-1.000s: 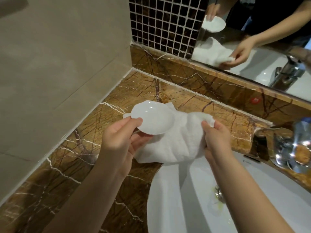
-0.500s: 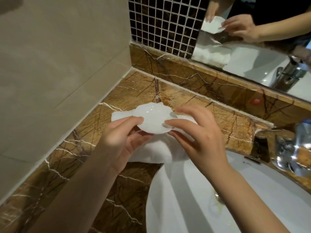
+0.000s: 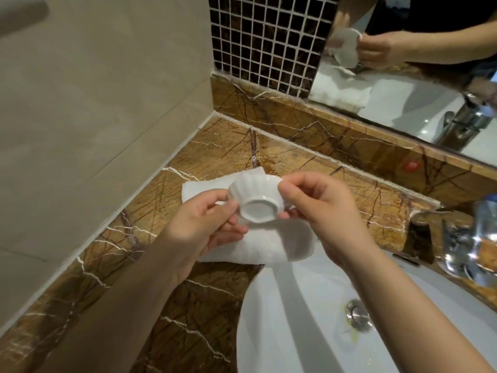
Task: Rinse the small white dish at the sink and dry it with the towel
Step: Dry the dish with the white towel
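Note:
The small white dish (image 3: pixel 256 198) has fluted sides and is tipped so its round foot faces me. My left hand (image 3: pixel 204 222) pinches its left rim and my right hand (image 3: pixel 320 208) pinches its right rim, above the counter's edge by the basin. The white towel (image 3: pixel 271 246) lies under the dish, draped across my left palm, with one end on the counter and the other hanging over the sink rim. The dish's inside is hidden.
Brown veined marble counter (image 3: pixel 215 152) runs along the beige wall. The white sink (image 3: pixel 301 319) with its metal drain (image 3: pixel 356 314) is below right. A chrome tap (image 3: pixel 473 246) stands at the right. The mirror (image 3: pixel 419 76) and dark mosaic tiles (image 3: pixel 269 39) rise behind.
The dish has been turned over from face-up to bottom facing me. My right hand let go of the towel and took the dish's right rim.

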The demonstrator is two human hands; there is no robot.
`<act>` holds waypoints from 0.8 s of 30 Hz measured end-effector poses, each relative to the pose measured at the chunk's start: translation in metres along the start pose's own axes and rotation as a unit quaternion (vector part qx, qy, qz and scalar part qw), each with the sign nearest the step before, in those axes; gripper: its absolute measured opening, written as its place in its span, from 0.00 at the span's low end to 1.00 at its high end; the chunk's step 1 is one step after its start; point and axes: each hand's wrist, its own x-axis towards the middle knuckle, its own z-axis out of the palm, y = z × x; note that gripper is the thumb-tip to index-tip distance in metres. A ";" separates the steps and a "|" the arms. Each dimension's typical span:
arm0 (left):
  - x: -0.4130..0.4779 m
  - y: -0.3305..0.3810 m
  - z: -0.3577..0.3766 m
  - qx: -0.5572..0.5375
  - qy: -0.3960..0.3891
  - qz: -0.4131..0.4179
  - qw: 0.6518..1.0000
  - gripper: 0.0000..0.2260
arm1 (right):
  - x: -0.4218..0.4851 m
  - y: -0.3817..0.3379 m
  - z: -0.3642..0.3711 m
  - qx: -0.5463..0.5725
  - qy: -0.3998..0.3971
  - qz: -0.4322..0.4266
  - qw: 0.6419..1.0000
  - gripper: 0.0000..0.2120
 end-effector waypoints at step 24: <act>0.000 -0.009 -0.002 -0.122 -0.001 -0.001 0.993 0.17 | 0.009 0.051 -0.029 0.013 0.127 0.334 0.934 0.25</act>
